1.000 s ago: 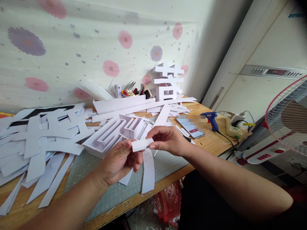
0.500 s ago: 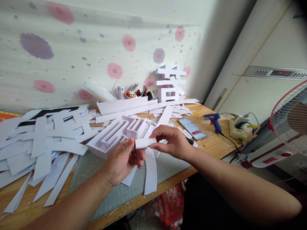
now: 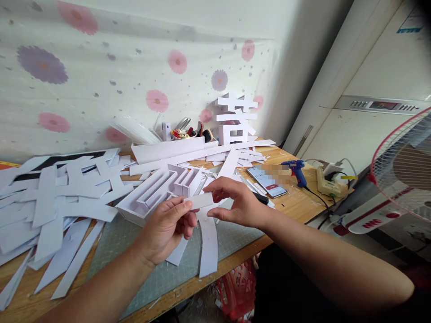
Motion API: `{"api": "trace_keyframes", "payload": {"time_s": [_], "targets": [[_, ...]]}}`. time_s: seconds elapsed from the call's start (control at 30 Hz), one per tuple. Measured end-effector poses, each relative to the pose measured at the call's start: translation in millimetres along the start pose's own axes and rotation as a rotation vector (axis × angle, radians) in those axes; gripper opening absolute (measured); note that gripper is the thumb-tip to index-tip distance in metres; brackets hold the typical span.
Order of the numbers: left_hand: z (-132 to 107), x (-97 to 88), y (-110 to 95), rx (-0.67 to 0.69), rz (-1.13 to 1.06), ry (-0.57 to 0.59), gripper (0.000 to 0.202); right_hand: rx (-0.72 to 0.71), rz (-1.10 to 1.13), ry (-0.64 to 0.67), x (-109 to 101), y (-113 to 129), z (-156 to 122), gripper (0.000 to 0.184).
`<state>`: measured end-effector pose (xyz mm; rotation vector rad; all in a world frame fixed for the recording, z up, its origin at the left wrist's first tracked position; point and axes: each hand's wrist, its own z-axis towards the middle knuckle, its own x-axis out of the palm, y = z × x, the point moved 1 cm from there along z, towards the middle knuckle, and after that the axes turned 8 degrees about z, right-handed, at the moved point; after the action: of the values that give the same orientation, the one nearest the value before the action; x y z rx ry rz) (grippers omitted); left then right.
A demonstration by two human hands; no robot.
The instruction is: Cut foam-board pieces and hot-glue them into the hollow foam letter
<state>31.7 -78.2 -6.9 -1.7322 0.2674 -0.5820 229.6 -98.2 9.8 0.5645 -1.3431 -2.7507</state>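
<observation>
A short white foam-board strip is pinched between the thumb and fingers of my left hand, held above the cutting mat. My right hand is at the strip's right end, thumb and forefinger spread apart; the fingertips are close to its upper corner, and whether they touch it I cannot tell. Behind my left hand, a white walled board letter lies on the green cutting mat. A curved white strip lies on the mat below my hands.
Loose white cut pieces are heaped at the left. A phone, a blue glue gun and a power strip lie at the right, near a fan. A finished white character stands against the wall.
My right thumb and forefinger have opened off the strip, which my left hand now holds with its thumb over the near end. The view has shifted slightly.
</observation>
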Motion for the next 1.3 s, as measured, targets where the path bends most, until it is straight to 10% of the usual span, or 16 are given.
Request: {"api": "trace_keyframes", "payload": {"time_s": [0.57, 0.73, 0.9, 1.3], "targets": [[-2, 1.3, -4, 0.098, 0.092, 0.0, 0.029, -0.248, -0.222, -0.105, 7, 1, -1, 0.024], [-5, -3.1, -11, 0.324, 0.514, -0.075, 0.021, -0.074, -0.006, -0.009, 1, 2, -1, 0.05], [-9, -3.3, -15, 0.451, 0.753, -0.131, 0.01, 0.113, 0.018, 0.024, 1, 5, 1, 0.013], [-5, 9.9, 6, 0.331, 0.065, -0.157, 0.015, 0.342, 0.587, -0.196, 45, 7, 7, 0.039]]}}
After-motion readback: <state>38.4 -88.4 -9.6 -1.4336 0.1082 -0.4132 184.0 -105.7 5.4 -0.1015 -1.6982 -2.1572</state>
